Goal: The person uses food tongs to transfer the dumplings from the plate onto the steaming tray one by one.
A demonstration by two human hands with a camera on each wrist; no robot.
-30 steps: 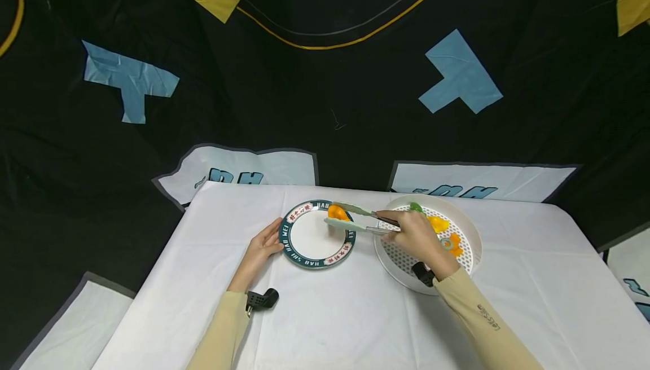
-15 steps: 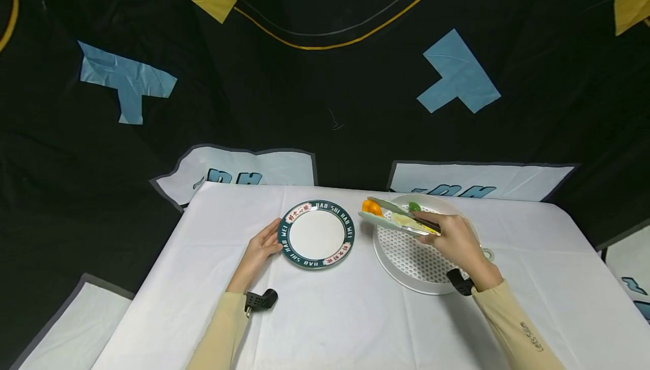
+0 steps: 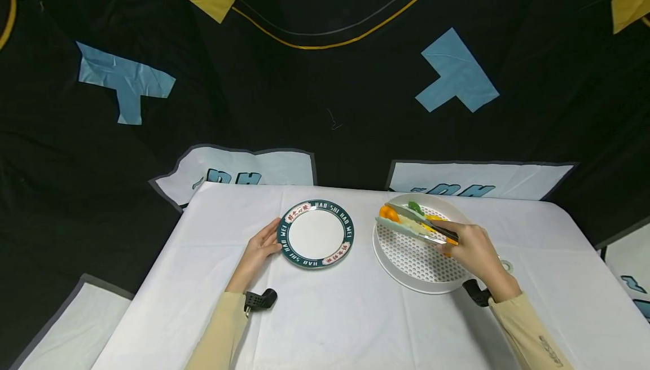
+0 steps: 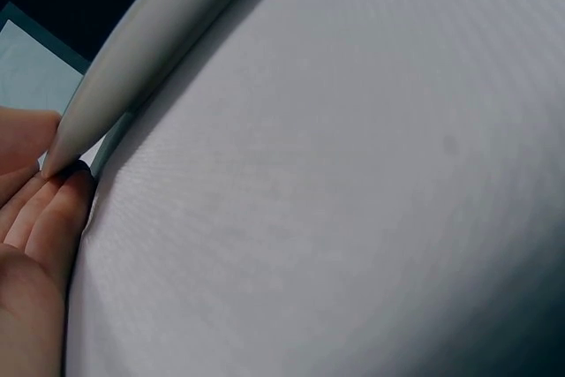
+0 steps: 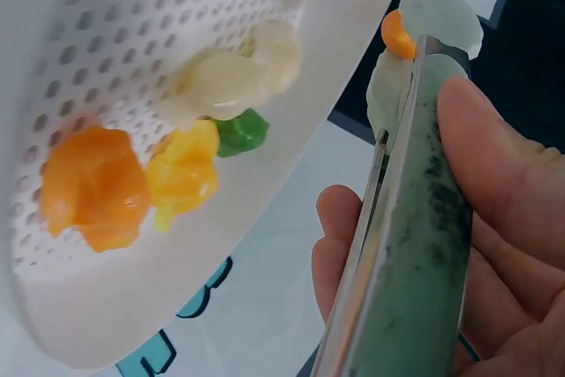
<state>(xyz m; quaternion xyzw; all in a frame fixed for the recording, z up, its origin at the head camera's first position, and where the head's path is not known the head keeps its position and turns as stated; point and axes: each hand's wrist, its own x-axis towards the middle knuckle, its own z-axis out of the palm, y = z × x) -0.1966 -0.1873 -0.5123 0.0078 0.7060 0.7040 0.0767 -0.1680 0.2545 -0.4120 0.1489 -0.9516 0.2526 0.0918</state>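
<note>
- The right hand (image 3: 474, 254) grips a pair of pale green tongs (image 3: 413, 224), fingers (image 5: 499, 174) and thumb curled round the handles; the tongs reach out over the far-left part of the white perforated tray (image 3: 406, 271)
- The tong tips are pressed together on an orange food piece (image 3: 388, 212); the piece is held above the tray's far-left rim, near the edge closest to the plate
- In the right wrist view more pieces lie in the tray: an orange lump (image 5: 93, 184), a yellow one (image 5: 184, 174), a green one (image 5: 240, 131) and a pale cream one (image 5: 234, 77), all close together
- The left hand (image 3: 259, 250) rests on the tabletop (image 3: 325, 313), its straight fingers (image 4: 44, 218) touching the near-left rim of the round plate (image 3: 316, 234); they pinch nothing
- The plate has a dark green lettered rim and a white middle; it lies just left of the tray, apart from it
- A white cloth covers the tabletop
</note>
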